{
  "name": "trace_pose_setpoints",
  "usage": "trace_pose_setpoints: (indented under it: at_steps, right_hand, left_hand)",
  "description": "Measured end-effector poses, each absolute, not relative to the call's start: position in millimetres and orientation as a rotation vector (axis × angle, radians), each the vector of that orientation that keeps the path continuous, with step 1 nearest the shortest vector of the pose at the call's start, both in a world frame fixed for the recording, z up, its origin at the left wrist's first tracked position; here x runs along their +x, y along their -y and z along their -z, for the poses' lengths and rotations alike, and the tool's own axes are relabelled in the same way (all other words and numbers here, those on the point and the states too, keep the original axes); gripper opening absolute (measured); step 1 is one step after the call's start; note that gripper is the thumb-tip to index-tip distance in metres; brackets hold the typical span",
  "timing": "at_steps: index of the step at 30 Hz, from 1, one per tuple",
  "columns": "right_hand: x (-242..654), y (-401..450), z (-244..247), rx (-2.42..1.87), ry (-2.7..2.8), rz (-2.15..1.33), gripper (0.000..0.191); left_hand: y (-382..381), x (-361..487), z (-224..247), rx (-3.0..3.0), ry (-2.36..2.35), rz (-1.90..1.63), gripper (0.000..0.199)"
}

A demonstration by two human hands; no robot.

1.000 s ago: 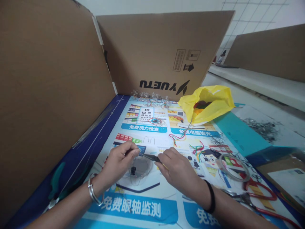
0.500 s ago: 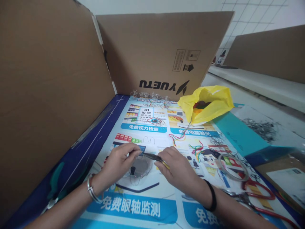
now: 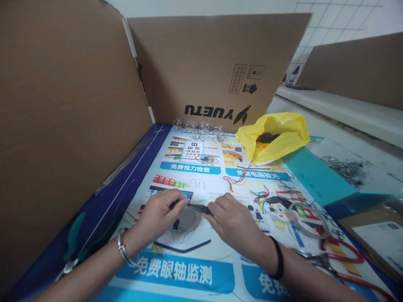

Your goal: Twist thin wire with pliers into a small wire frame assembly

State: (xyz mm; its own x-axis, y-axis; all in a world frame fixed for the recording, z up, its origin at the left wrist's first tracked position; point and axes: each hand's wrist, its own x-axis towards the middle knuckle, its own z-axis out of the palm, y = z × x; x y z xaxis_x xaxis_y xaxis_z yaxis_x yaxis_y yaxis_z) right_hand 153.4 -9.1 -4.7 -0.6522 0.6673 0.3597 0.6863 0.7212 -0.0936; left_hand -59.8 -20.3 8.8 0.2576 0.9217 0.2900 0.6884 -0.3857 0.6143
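Observation:
My right hand is closed around a pair of needle-nose pliers, whose dark jaws point left. At the jaw tips, my left hand pinches a thin wire piece, mostly hidden by the fingers. Fine wire loops show just below that hand. A small black object is there too, over a round grey patch; whether it hangs or lies on the sheet I cannot tell.
Red-handled scissors and a tape roll lie right. Green-handled pliers lie left. Behind are a yellow bag, coloured threads and tangled wire pieces. Cardboard panels stand at the left and back.
The pliers and my right hand have turned slightly, so less of the yellow handle shows. My left hand has shifted slightly, still at the plier tips.

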Motion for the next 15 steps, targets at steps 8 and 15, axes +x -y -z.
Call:
trace_pose_setpoints:
  at_steps: [8, 15]
  right_hand:
    - [150.7, 11.0, 3.2, -1.051, 2.582, 0.191, 0.016]
    - [157.7, 2.8, 7.0, -1.122, 2.510, 0.170, 0.013]
  left_hand:
    - [21.4, -53.2, -12.3, 2.137, -1.526, -0.892, 0.026]
    - [11.3, -75.7, -28.2, 2.000, -1.437, -0.844, 0.029]
